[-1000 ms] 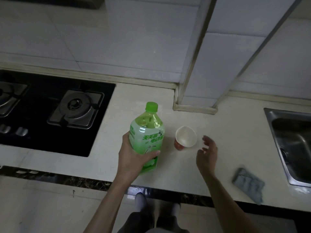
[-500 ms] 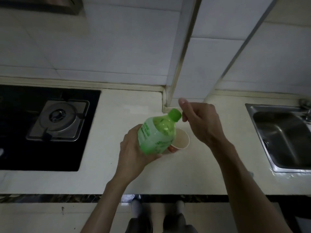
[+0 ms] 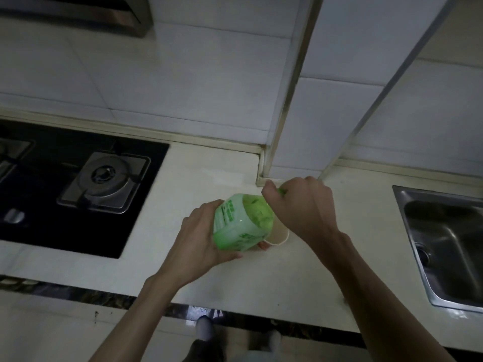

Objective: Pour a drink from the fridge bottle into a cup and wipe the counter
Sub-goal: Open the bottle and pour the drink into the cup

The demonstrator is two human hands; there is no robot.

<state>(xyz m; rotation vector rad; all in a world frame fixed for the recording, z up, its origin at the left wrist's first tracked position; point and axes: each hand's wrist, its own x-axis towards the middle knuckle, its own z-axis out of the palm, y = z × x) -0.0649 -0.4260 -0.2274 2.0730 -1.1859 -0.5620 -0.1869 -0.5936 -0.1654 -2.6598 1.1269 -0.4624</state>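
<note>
Your left hand (image 3: pixel 198 236) wraps the lower body of the tilted green bottle (image 3: pixel 240 223). Your right hand (image 3: pixel 300 205) curls over the cap (image 3: pixel 282 191) (only a green sliver shows). The bottle half-hides the cup (image 3: pixel 279 235) at its 4 o'clock on the counter (image 3: pixel 209 184). Half a second ago the cap was exposed.
</note>
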